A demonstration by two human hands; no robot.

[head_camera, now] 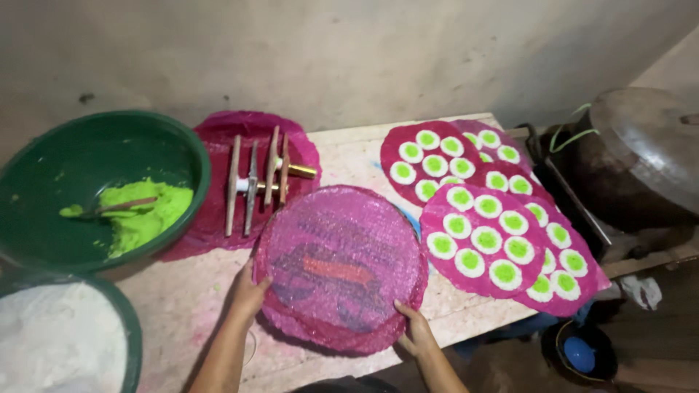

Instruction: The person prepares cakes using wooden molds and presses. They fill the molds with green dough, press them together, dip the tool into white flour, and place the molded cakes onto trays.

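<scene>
Left hand (250,291) grips left edge of round pink woven mat (340,266), fingers curled on rim. Right hand (415,329) pinches same mat's lower right edge. Mat lies flat, bare, at tabletop (349,142) front. Right of it: overlapping pink mats with white-and-green round cakes (486,240). Left: green plastic basin with bright green dough (145,211); behind mat, wooden press tool (262,178); dark metal pot (626,167) far right.

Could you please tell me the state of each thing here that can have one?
Left hand: grips the round pink mat, bare.
Right hand: grips the same mat.
Green basin: partly filled with green dough.
Loaded pink mats: covered with white-and-green rounds.
Pot lid: on.
</scene>
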